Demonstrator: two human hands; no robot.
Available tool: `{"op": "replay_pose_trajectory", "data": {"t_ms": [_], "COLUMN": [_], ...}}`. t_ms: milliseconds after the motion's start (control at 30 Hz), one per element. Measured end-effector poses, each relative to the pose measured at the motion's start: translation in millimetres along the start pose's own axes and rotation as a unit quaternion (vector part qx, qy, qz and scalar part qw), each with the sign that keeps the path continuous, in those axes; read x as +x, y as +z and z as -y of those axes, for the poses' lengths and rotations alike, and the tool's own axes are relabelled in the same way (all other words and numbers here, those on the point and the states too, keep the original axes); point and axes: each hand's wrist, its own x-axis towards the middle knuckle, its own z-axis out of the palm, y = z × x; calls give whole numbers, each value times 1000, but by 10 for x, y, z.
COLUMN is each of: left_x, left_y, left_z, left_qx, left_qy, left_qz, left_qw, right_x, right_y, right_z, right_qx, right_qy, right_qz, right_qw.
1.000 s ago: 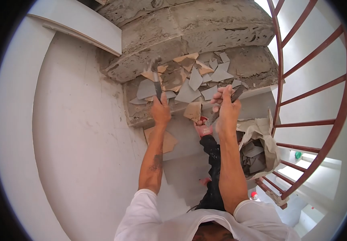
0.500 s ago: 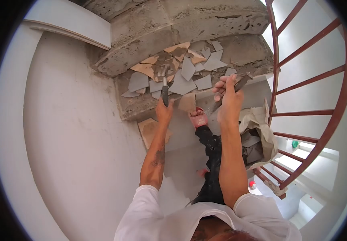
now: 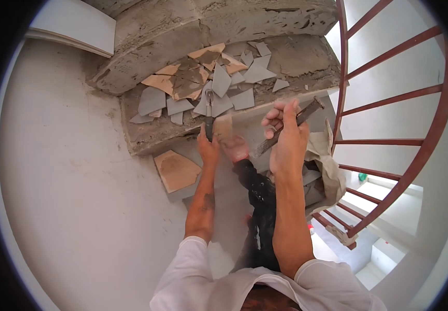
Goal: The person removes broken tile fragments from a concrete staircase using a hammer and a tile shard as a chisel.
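Note:
My left hand [image 3: 208, 147] is closed round the black grip of a hammer [image 3: 209, 114], whose metal head lies over grey broken tile pieces on the step. To the right, my right hand [image 3: 290, 132] holds a dark, rough metal chisel [image 3: 309, 111] slantwise against the palm, with the fingers loosely curled. Its lower end points down-left toward my foot. Under and around the hammer head, broken tiles [image 3: 221, 80] lie in a jumbled heap, some grey side up, others showing a tan back. No tile is in either hand.
My foot [image 3: 237, 147] is on the stair below, beside a tan tile piece [image 3: 224, 129]. A larger tan tile [image 3: 177, 171] leans near the left wall. A sack [image 3: 333, 171] with tile shards stands right of my leg, against the red-brown railing [image 3: 379, 142]. Rough bare concrete steps [image 3: 156, 46] rise ahead.
The view has shifted, so the stairs appear further left. The chisel has turned and shows more of its length. Both hands keep their tools.

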Motion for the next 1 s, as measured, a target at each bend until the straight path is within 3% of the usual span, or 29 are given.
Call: {"op": "replay_pose_trajectory", "data": {"t_ms": [100, 200, 300, 400, 533, 633, 733, 800, 867, 933, 1000], "left_x": [-62, -197, -140, 234, 880, 998, 506, -40, -730, -1373, -1931], "left_y": [-155, -359, -740, -862, -1063, -1384, -1724, -1882, -1871, -1906, -1829], "left_z": [-76, -323, -829, -1277, -1894, -1639, -1249, -917, -291, 122, 355], "left_qx": [35, -11, -26, -66, -188, -115, 9, 28, 108, 161, 133], "left_qy": [-10, -5, -70, -3, -33, -31, -84, -199, -168, -296, -357], "left_qz": [30, 6, 59, 2, -67, -86, -83, -40, -61, 16, -2], "left_qw": [999, 1000, 995, 998, 979, 989, 993, 979, 978, 941, 925], "right_x": [-11, -16, -47, -67, -156, -153, -163, -206, -280, -359, -431], "right_y": [21, 17, 68, 129, 205, 210, 236, 304, 388, 479, 540], "right_z": [-5, 26, -7, -11, -31, -83, -107, -85, -82, -106, -167], "right_qx": [-6, 2, 5, 8, -23, -7, 7, 4, 0, -18, -44], "right_qy": [-1, 3, 12, 11, 45, 38, 34, 41, 59, 74, 81], "right_qz": [-7, 8, 12, 12, 27, 36, 44, 51, 60, 77, 115], "right_qw": [1000, 1000, 1000, 1000, 998, 999, 998, 998, 996, 994, 989]}}
